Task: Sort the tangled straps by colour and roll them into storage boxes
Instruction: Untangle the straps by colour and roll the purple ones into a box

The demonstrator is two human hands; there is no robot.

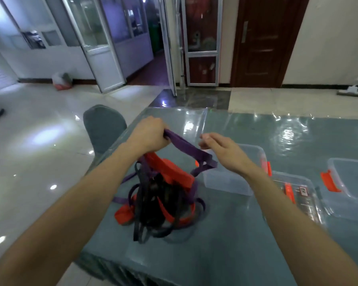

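Head view: the left hand [151, 135] is closed in a fist around one end of the purple strap [186, 149] and holds it high above the tangle [159, 205]. The right hand [223, 151] hangs over the lower part of that strap with its fingers spread and relaxed, holding nothing. Whether it touches the strap I cannot tell.

The strap runs back down into the tangle, where the wide orange strap [167, 170] and the thin black straps [143, 203] cross it. To do this step well, I think the free hand should follow the purple strap down and loosen each crossing. A hard pull from above would probably tighten the knot or drag the whole heap.

The tangle lies on a table [215, 254] with a grey-green cloth under shiny clear film. Right of the tangle stand a clear storage box [232, 181] and, further right, another box [351, 182] with orange latches.

Left behind the tangle is a covered chair [103, 126] on a glossy tiled floor [39, 131]. Far behind it are glass doors [95, 38] and a dark wooden door [260, 38].
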